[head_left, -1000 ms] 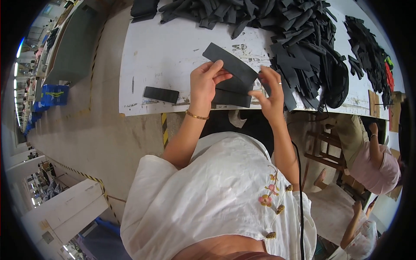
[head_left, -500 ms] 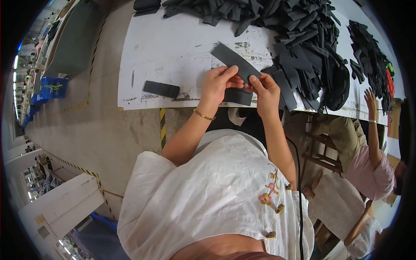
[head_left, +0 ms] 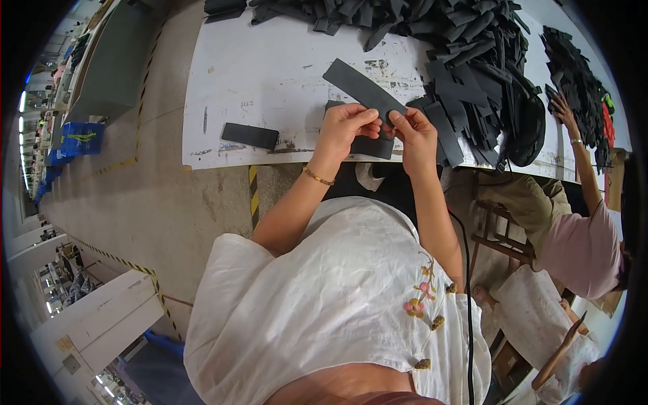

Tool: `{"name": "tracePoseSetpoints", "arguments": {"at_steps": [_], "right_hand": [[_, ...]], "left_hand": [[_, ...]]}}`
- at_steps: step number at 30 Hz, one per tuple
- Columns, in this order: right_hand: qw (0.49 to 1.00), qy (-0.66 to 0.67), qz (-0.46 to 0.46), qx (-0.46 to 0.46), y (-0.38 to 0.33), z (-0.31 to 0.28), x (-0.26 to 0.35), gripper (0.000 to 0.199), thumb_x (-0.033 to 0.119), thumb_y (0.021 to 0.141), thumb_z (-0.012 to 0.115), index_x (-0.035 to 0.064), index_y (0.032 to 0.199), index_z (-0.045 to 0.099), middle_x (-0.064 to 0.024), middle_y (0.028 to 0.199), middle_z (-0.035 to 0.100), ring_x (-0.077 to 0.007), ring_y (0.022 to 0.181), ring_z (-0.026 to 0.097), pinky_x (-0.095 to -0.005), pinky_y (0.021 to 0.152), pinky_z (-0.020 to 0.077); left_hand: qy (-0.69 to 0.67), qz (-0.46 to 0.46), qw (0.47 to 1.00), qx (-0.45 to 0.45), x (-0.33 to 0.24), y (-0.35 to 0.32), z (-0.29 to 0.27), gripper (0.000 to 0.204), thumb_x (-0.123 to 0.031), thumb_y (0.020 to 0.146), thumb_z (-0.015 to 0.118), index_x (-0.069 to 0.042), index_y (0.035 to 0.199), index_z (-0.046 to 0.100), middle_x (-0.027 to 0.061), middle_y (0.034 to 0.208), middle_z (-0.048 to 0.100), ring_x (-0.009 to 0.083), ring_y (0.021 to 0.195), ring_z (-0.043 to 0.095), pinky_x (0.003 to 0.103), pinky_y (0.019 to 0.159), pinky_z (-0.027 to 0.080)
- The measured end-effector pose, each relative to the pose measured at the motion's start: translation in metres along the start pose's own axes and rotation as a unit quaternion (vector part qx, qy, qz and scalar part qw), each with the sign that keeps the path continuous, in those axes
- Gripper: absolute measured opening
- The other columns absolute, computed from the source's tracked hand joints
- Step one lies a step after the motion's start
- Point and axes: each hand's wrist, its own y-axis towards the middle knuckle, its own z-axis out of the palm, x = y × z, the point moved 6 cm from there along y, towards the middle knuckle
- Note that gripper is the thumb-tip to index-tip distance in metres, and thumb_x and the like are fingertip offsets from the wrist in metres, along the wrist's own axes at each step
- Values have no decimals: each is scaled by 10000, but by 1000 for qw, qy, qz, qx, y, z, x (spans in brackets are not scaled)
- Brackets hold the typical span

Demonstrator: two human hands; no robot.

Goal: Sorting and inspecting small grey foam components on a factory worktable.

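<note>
Between my two hands, just above the near edge of the white table (head_left: 270,81), is a flat black fabric strip (head_left: 358,84), slanting up to the far left. My left hand (head_left: 344,128) pinches its lower edge between thumb and fingers. At the near right end, my right hand (head_left: 416,135) grips it with the thumb on top. Beneath my hands another black piece (head_left: 372,147) lies on the table, partly covered. A single folded black strip (head_left: 250,136) rests flat to the left, apart from both hands.
A big heap of black strips (head_left: 466,40) spreads over the far and right side of the table, with a black bag (head_left: 526,128) beside it. On the right a co-worker's hand (head_left: 561,111) touches another pile (head_left: 574,81). A black cable (head_left: 466,270) hangs along my right side.
My thumbs have shifted a little on the strip, my left hand moving slightly right along it. The co-worker's raised hand has come down onto the black pieces at the right.
</note>
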Motion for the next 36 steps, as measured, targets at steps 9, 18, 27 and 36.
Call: {"name": "tracePoseSetpoints", "arguments": {"at_steps": [9,18,27,36], "right_hand": [[998,-59,3,26,6,-11,7,126,77,831,728,16,917,659,-8,736,624,-91,624,557,-223,588,424],[936,-335,-100,-40,3,-28,-21,393,100,776,757,2,1118,592,-36,699,581,-137,632,565,-293,589,460],[776,-576,-212,-147,-7,-54,29,294,141,809,731,17,1049,615,-134,938,582,-296,811,586,-393,697,490],[543,-813,-201,-61,-9,-65,-12,299,156,814,643,-22,1052,623,-105,1001,545,-274,925,523,-379,743,448]], "left_hand": [[-24,72,987,-143,-38,4,-50,233,-202,860,713,2,929,624,86,752,647,163,629,641,269,579,554],[395,122,888,-203,-12,-15,-89,350,-259,689,815,-13,868,642,79,837,616,215,730,586,335,669,483],[439,250,843,-186,-57,39,-64,188,-200,784,739,-43,848,658,87,837,636,219,779,599,336,738,491],[366,145,908,-141,-70,217,27,140,-143,842,655,-17,897,688,98,661,680,180,519,654,283,533,511]]}}
